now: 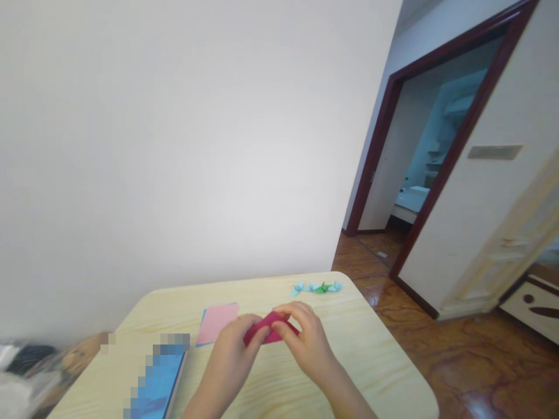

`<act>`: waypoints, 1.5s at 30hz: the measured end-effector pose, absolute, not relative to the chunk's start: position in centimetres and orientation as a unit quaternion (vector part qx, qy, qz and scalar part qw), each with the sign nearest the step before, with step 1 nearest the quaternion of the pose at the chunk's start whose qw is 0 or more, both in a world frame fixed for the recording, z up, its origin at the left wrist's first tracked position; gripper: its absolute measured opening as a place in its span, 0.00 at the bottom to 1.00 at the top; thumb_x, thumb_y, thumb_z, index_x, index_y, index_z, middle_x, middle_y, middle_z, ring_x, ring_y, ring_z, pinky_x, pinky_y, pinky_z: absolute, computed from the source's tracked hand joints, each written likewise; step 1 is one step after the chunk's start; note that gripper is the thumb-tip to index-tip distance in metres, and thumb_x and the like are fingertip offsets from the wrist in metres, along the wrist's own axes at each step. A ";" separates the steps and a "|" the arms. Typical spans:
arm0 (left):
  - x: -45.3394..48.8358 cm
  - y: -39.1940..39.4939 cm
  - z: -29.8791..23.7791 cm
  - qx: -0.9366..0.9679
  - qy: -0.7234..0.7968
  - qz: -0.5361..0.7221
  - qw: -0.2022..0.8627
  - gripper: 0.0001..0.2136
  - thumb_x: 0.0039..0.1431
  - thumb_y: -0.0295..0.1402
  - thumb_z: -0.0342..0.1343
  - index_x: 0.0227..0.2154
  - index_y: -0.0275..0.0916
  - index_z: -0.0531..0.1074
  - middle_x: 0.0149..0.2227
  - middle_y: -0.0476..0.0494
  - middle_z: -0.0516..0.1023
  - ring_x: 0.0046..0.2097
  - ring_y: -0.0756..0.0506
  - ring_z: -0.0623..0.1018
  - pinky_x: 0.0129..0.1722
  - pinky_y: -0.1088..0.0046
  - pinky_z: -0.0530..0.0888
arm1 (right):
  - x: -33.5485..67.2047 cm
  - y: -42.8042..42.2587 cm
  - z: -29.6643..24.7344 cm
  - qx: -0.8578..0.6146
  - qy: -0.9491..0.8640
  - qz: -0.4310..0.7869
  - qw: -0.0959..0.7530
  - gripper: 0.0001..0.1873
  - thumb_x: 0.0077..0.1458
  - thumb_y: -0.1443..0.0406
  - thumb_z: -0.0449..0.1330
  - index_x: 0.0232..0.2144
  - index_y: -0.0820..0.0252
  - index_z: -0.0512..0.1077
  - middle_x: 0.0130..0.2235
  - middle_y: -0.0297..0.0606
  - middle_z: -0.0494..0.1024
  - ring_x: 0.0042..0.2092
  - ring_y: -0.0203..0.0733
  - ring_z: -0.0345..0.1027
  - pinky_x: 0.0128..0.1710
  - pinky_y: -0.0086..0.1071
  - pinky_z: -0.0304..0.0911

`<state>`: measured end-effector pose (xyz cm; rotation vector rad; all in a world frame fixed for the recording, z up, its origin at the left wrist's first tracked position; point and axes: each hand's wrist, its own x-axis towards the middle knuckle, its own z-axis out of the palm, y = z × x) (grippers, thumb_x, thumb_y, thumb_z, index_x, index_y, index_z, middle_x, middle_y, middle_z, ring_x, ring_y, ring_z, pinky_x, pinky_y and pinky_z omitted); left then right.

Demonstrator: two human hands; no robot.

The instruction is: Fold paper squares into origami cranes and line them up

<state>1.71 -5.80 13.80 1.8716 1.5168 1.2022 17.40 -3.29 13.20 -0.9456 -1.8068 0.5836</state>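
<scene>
My left hand and my right hand both pinch a folded crimson paper above the middle of the pale wooden table. The fingers of both hands cover much of the paper, so its exact fold is hidden. Just left of my left hand lies a pink paper sheet, with a blue sheet showing along its edge. Beyond my right hand, near the far table edge, sit several small origami cranes in pale blue and green.
A blue flat object, partly pixelated, lies at the table's near left. Soft items are heaped beyond the table's left side. A white wall stands behind the table. To the right are a polished wood floor and a dark-framed doorway.
</scene>
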 end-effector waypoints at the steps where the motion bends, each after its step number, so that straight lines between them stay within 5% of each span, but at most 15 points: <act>1: 1.7 -5.8 13.7 0.660 0.553 0.450 0.237 0.07 0.51 0.37 0.53 0.25 0.42 0.75 0.24 0.48 0.78 0.27 0.44 0.74 0.28 0.73 0.67 | 17.6 -3.2 13.0 -0.397 -0.719 0.260 0.508 0.11 0.47 0.66 0.61 0.37 0.55 0.71 0.34 0.36 0.75 0.38 0.42 0.66 0.42 0.35 0.59; 5: 1.2 -5.6 13.5 0.605 0.547 0.504 0.284 0.10 0.50 0.40 0.53 0.26 0.40 0.74 0.24 0.48 0.77 0.28 0.45 0.74 0.27 0.74 0.67 | 17.8 -2.8 11.3 -0.404 -0.615 0.413 0.537 0.22 0.45 0.62 0.62 0.44 0.60 0.66 0.38 0.41 0.75 0.39 0.44 0.68 0.42 0.38 0.62; 10: 1.3 -5.7 13.2 0.570 0.515 0.549 0.329 0.10 0.50 0.40 0.54 0.28 0.39 0.73 0.26 0.47 0.76 0.31 0.44 0.74 0.31 0.72 0.69 | 17.0 -2.7 10.6 -0.324 -0.553 0.549 0.536 0.15 0.46 0.58 0.62 0.34 0.63 0.71 0.33 0.41 0.77 0.36 0.43 0.70 0.37 0.35 0.64; 24: 2.1 -6.5 13.4 0.511 0.508 0.574 0.389 0.11 0.48 0.42 0.55 0.29 0.39 0.69 0.25 0.50 0.75 0.30 0.46 0.73 0.31 0.74 0.71 | 16.4 -3.2 11.8 -0.340 -0.500 0.529 0.596 0.10 0.45 0.61 0.63 0.23 0.62 0.69 0.23 0.32 0.72 0.26 0.33 0.63 0.29 0.26 0.59; 45: 1.0 -6.7 11.4 0.505 0.546 0.588 0.317 0.14 0.49 0.43 0.55 0.33 0.39 0.70 0.25 0.50 0.76 0.32 0.44 0.75 0.28 0.74 0.70 | 16.8 -4.1 13.0 -0.387 -0.540 0.444 0.601 0.07 0.45 0.61 0.63 0.27 0.59 0.77 0.30 0.40 0.79 0.34 0.44 0.71 0.37 0.34 0.64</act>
